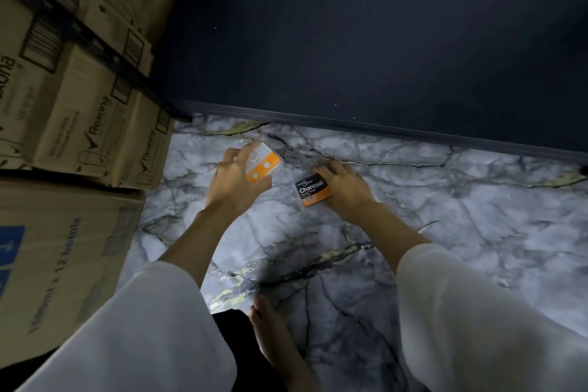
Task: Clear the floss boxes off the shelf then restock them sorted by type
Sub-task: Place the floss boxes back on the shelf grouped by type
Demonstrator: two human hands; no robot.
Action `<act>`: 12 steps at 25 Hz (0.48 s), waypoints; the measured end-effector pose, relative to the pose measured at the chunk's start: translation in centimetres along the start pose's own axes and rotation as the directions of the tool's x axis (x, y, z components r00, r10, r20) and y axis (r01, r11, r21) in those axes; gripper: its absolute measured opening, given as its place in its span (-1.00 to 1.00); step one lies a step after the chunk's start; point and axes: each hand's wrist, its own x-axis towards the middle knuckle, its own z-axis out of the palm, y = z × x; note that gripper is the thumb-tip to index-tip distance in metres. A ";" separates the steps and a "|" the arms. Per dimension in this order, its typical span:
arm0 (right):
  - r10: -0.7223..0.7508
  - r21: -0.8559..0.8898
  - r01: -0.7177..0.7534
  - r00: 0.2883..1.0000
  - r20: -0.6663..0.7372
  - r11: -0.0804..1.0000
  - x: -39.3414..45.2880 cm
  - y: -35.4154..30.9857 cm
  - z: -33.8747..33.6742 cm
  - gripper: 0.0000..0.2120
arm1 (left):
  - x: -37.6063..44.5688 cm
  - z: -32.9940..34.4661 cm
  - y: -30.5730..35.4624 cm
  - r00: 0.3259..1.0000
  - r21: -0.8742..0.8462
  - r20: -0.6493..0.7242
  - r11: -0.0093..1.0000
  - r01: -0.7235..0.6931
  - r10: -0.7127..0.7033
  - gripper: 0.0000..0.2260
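I see cartons [73,111] stacked left of the floor [445,232]; two floss boxes, one [263,162] left of the other [313,189], sit near the wall [366,41].

Stockroom or back area of shop. Left side of frame: stacked brown shipping cartons [73,124] with printed "Rexona" brand and barcodes, held in dark metal rack [95,38]. Lower left: bigger carton [60,251] marked "x 12 botols". Marble-pattern floor [445,216] in centre, dark wall [366,41] across top.
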 end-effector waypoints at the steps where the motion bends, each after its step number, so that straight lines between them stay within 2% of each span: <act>1: 0.020 0.007 -0.020 1.000 0.000 1.000 -0.3 0.0 0.1 -0.28 | -0.3 0.0 0.1 1.000 -0.010 0.014 1.000 -0.008 0.008 -0.35; 6: 0.043 0.116 -0.036 0.998 -0.056 0.993 -3.5 0.3 -2.3 -0.35 | -2.1 -1.8 2.7 0.997 -0.100 0.041 0.993 -0.064 0.068 -0.37; 12: -0.014 0.146 0.053 0.966 -0.257 0.988 -9.3 -1.7 -12.0 -0.36 | -5.8 -9.0 8.9 0.986 -0.155 -0.023 0.974 -0.164 0.163 -0.35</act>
